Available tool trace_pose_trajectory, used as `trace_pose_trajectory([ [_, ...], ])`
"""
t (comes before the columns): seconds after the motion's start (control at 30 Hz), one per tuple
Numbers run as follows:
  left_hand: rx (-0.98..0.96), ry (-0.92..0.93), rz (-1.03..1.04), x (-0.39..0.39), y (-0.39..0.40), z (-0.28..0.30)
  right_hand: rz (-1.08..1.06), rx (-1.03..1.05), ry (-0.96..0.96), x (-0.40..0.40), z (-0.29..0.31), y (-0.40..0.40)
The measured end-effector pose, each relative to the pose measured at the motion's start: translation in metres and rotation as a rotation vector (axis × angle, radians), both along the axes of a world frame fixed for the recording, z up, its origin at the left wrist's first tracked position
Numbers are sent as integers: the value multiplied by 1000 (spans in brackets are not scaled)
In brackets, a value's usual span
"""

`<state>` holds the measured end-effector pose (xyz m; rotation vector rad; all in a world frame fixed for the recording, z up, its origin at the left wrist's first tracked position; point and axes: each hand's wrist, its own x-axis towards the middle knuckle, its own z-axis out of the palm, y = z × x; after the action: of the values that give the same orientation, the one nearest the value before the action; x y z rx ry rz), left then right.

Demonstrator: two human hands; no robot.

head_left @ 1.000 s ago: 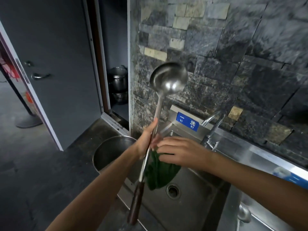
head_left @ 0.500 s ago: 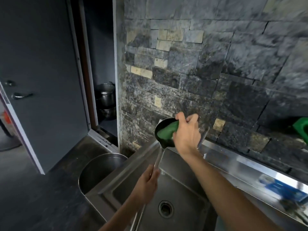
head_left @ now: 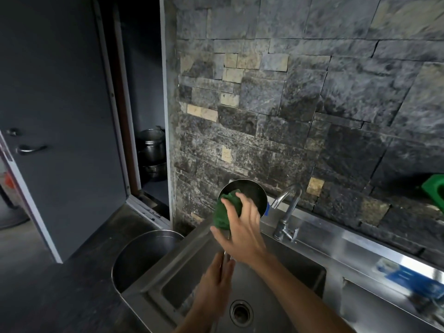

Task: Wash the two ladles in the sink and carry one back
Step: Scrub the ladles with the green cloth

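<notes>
A: where's the ladle [head_left: 252, 191] at?
B: centre frame, held up over the sink [head_left: 276, 280]. Handle's gripped by the left hand [head_left: 216, 277]; a green cloth [head_left: 224, 212] is pinched against the bowl by the right hand [head_left: 240, 227], faucet [head_left: 287, 212] just right.

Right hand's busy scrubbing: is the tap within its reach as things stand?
Probably yes. The tap stands just right of the ladle, with open space between it and the right hand. But that hand is pressing the green cloth on the ladle, so it would have to lift off first.
</notes>
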<state>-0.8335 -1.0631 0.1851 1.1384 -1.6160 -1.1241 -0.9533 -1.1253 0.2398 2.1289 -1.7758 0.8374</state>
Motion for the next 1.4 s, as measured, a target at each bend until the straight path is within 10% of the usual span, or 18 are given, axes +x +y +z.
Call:
trace_pose_trajectory([
  [0.23,40,-34,28,3,4,-1,-250,-248,154,-44,1,-2],
  [0.47,-137,-291,9,-16,-5,16,-252,-473,-1029,-7,25,-13],
  [0.53,-141,-277,29,-14,-8,22,-53,-296,-865,-16,25,-15],
  [0.7,-130,-245,-27,7,-10,24,-108,-253,255,-83,26,-20],
  [0.83,-153,-285,-55,-16,-5,30,-360,-481,-318,-58,37,-10],
  [0.97,-230,-291,-42,-31,-1,40,-109,-482,-1186,-24,55,-12],
  [1.2,-131,-206,-50,-4,-15,33,-165,-188,326,-98,43,1],
  [1.4,310,283,-54,2,-30,42,-240,-371,-746,-123,52,37],
])
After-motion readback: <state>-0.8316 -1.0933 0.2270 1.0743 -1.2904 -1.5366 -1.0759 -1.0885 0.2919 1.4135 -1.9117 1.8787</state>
